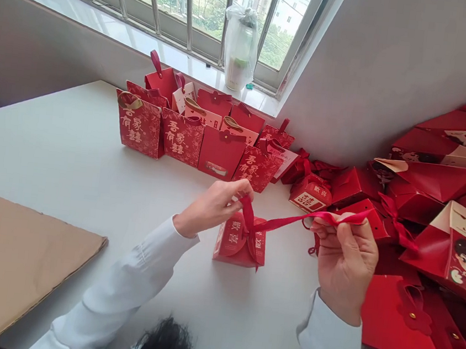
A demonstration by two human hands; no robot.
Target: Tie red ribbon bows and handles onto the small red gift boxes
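A small red gift box [233, 252] with pale lettering stands on the white table between my hands. Around its top runs a red ribbon [286, 221], crossed at the middle of the lid. Above the box's far side, my left hand [224, 202] is closed, pinching one part of the ribbon. Off to the right and higher than the box, my right hand [344, 258] pinches the other length between thumb and fingers, and that stretch is drawn out nearly straight. A short ribbon end hangs down the front of the box.
Several red gift bags [182, 138] stand in rows below the window. More red boxes [405, 320] are heaped along the right side. A flat cardboard sheet [19, 263] lies at the left on the white table [52, 150]. On the sill stands a plastic-wrapped bottle [241, 53].
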